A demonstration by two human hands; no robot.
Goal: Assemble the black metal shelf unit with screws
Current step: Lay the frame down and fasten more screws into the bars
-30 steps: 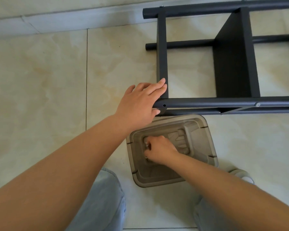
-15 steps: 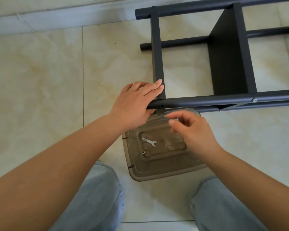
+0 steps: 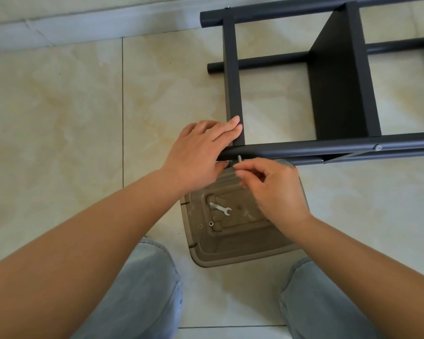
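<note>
**Screw meeting the near tube of the black shelf frame**

The black metal shelf unit (image 3: 338, 94) is lying on its side on the glossy cream tiled floor (image 3: 59, 118), filling the upper right of the frame. 2 round tubes are running across the top, and another long black round tube (image 3: 304, 150) is crossing the middle right, with a silver bolt head (image 3: 378, 147) showing near the right edge. A flat black crossbar (image 3: 232, 69) is dropping from the top tube down to this near tube, and a solid black shelf panel (image 3: 338, 77) is standing to its right.

The left hand (image 3: 201, 152) is resting over the left end of the near tube, its fingers (image 3: 227, 129) lying straight and close together against the base of the crossbar, the thumb tucked beneath the tube. The right hand (image 3: 272, 189), in the centre of the frame, is pinching a small silver screw (image 3: 239, 159) between thumb and forefinger, the other fingers loosely curled. The tip of the screw is pointing up and touching the underside of the near tube, just right of the left hand.

Below both hands, a translucent brown plastic tray (image 3: 206, 255) is sitting on the floor. Inside it a small flat silver wrench (image 3: 220, 208) is lying, with a small silver washer (image 3: 211, 224) just below it. 2 knees in pale blue jeans (image 3: 147, 289) are filling the bottom of the frame on either side of the tray.
</note>
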